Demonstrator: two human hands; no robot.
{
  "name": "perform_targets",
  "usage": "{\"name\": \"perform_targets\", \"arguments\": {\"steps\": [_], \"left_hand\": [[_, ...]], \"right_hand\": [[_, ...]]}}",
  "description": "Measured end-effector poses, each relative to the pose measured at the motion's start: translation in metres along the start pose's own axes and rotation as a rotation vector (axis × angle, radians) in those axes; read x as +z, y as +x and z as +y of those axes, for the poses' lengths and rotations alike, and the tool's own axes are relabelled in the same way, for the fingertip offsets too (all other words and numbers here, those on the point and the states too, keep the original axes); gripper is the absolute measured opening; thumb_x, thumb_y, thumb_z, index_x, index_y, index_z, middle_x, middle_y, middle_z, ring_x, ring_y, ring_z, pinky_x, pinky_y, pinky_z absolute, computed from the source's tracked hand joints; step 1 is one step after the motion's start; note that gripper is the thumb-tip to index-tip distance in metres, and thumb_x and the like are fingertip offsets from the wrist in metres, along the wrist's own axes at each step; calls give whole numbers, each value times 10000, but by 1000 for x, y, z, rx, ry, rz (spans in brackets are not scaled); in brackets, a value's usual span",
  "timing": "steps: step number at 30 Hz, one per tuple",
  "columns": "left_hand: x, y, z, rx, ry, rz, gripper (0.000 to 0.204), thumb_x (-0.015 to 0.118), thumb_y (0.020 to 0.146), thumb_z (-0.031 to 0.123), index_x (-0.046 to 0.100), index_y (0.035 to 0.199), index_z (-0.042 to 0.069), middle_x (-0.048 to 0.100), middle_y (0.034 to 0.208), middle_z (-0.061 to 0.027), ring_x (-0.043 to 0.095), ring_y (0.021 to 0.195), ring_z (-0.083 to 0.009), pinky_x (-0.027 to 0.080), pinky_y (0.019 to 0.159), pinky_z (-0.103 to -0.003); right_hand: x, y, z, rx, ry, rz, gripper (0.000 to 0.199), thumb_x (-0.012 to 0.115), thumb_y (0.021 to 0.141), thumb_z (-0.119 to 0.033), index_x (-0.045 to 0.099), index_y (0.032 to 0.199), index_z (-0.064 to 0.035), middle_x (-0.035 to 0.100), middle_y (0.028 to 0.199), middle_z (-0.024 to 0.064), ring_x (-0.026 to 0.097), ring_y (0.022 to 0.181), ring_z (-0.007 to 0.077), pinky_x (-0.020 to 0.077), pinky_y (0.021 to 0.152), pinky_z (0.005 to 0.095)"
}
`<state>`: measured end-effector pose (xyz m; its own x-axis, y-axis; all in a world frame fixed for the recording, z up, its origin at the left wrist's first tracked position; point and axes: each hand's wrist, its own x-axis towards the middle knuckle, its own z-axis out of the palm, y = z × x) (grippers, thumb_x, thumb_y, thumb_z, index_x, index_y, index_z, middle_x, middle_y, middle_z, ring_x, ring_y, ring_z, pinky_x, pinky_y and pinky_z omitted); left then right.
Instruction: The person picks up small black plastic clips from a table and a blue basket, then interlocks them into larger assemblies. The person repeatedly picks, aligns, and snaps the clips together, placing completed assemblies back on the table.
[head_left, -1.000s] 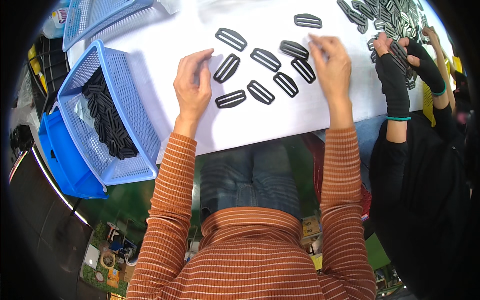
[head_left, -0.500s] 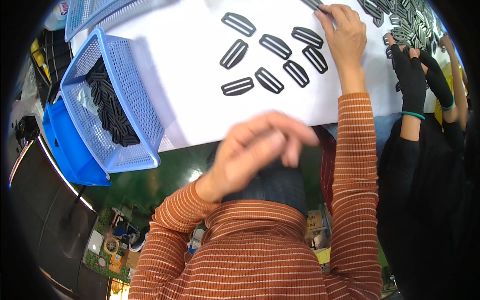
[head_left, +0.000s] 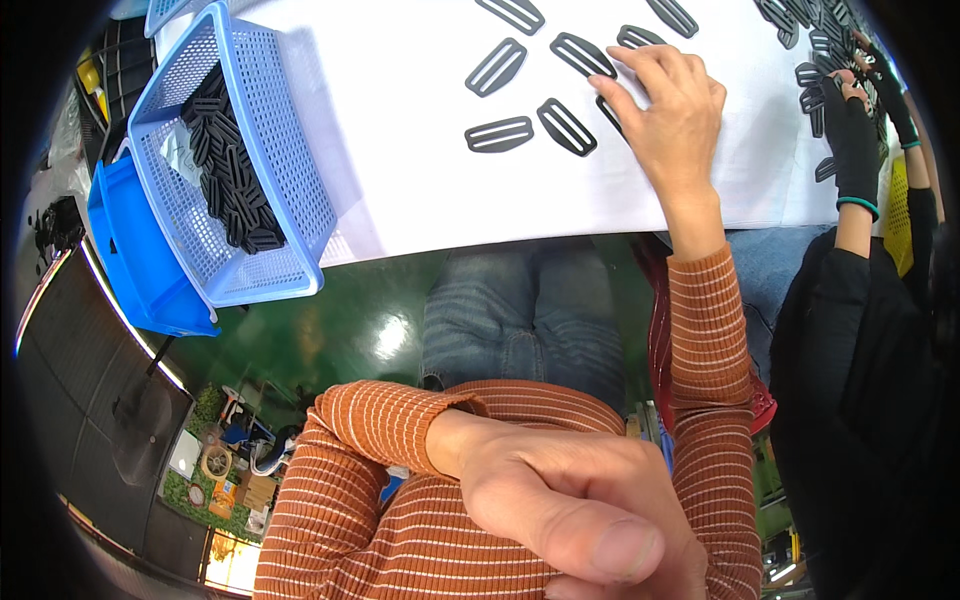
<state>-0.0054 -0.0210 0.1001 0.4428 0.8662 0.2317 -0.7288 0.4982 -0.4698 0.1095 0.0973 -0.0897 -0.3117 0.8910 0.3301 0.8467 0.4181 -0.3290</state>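
Several black plastic strap slider buckles (head_left: pixel 567 127) lie spread on a white table. My right hand (head_left: pixel 672 120) is over them, its thumb and index finger apart. It covers most of one slider; another slider (head_left: pixel 640 37) shows just beyond its fingers. Nothing is visible between the fingertips. My left hand (head_left: pixel 575 490) is raised in front of my body, low in the picture and large. Its thumb lies on the near side; the other fingers are mostly hidden, so whether it holds anything does not show.
A blue perforated basket (head_left: pixel 285 140) holding many black sliders (head_left: pixel 228 165) stands at the left, beside a darker blue tray (head_left: pixel 145 250). At the right, a co-worker's hand in a black fingerless glove (head_left: pixel 853 140) is at a heap of sliders (head_left: pixel 820 45).
My left hand has come down and closer to my body. My right hand has drawn back from the far sliders to the nearer ones. The whole view has shifted, moving the table upward.
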Motion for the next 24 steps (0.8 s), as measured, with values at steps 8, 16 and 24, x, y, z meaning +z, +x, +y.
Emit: {"name": "perform_targets", "arguments": {"steps": [8,16,24], "left_hand": [[-5,-8,0,-109,-131,-42,568,322,979,338,590,1022,-160,665,866,-221,522,532,-135,453,498,-247],[-6,-9,-6,-173,-220,-58,508,329,984,264,593,996,-171,661,870,-234,615,638,-188,512,586,-274],[-11,0,6,-282,-90,-75,449,330,982,223,598,872,-120,629,794,-167,609,695,-201,494,646,-270]], "right_hand": [[6,-4,-4,10,-29,53,268,723,738,-290,693,988,-197,598,890,-30,536,828,151,365,741,314],[-9,-48,-46,91,41,-110,331,749,695,-299,668,987,-166,558,862,-35,505,845,164,337,769,358],[-3,-58,-45,-20,-48,-38,241,714,743,-268,672,956,-164,574,860,-39,522,826,139,324,770,357]]}}
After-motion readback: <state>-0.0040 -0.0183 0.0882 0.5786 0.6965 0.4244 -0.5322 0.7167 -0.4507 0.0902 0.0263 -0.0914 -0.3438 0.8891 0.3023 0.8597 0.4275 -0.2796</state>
